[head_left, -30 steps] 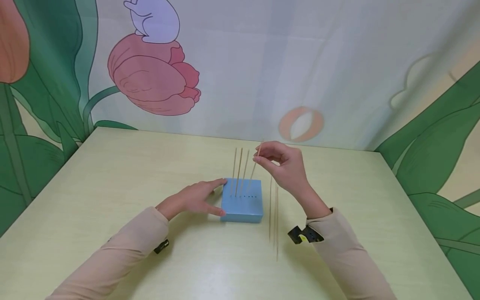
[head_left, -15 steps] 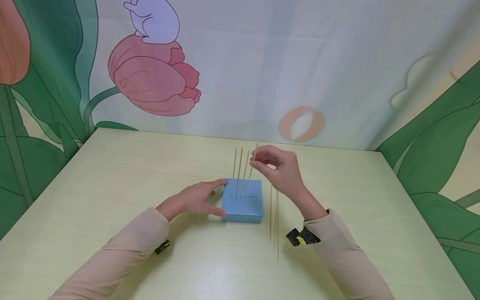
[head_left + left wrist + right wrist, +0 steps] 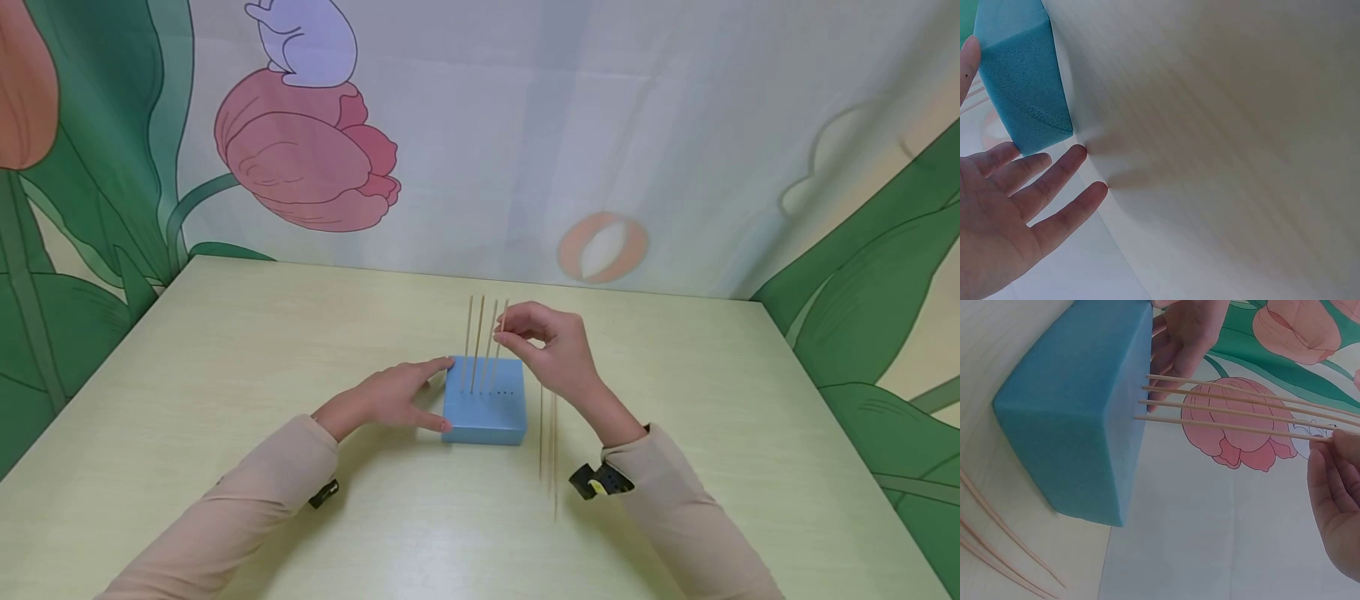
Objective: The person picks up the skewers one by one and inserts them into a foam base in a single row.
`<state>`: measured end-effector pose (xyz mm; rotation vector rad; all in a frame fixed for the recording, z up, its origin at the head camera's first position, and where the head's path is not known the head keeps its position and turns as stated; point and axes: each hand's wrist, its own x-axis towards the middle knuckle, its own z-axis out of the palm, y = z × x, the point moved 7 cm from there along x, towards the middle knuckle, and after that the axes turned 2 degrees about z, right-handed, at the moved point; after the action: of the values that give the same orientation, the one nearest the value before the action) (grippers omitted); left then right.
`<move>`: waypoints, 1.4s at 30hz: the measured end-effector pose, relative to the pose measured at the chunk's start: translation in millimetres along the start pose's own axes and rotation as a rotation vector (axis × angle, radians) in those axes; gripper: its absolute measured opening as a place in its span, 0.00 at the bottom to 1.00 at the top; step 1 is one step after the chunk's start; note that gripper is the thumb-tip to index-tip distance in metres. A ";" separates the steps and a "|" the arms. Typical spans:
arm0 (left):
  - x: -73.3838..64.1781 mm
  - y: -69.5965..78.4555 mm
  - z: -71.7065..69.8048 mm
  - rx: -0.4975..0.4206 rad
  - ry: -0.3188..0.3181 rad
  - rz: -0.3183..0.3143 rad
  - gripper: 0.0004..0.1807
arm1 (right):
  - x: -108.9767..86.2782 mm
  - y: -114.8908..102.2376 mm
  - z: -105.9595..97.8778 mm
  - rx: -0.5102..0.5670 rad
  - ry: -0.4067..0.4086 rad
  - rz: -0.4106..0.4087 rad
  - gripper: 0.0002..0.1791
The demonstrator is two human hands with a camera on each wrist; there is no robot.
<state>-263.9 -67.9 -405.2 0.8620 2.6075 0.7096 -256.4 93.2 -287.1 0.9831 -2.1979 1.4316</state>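
Observation:
A blue foam block sits on the table with a row of small holes in its top. Three thin bamboo skewers stand in the holes at its left part. My right hand pinches a fourth skewer near its upper end between thumb and fingers; its lower end meets the block at the following hole. My left hand touches the block's left side with thumb and forefinger, the fingers spread and fairly straight. In the left wrist view, fingertips lie beside the block's corner.
Several loose skewers lie on the table just right of the block, under the right forearm. A printed curtain hangs behind the table's far edge. Dark camera straps sit at the wrists.
My right hand has moved left and down with the skewer, which has gone from tilted to nearly parallel with the others, its lower end now at a hole. The left hand has stayed put.

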 end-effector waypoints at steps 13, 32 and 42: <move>-0.5 -0.8 0.2 -0.006 -0.006 -0.004 0.52 | -11.6 16.4 -12.9 -0.055 -0.005 0.112 0.12; -0.7 -2.5 1.3 -0.004 -0.001 -0.007 0.52 | -43.8 96.8 -34.6 -0.173 -0.161 0.472 0.19; -1.2 -2.7 1.2 -0.006 -0.007 -0.017 0.52 | -61.8 130.2 -31.5 -0.293 -0.366 0.539 0.31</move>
<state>-263.7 -70.1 -407.6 0.8384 2.6018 0.7080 -307.5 176.9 -397.3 0.6092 -3.0072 1.1253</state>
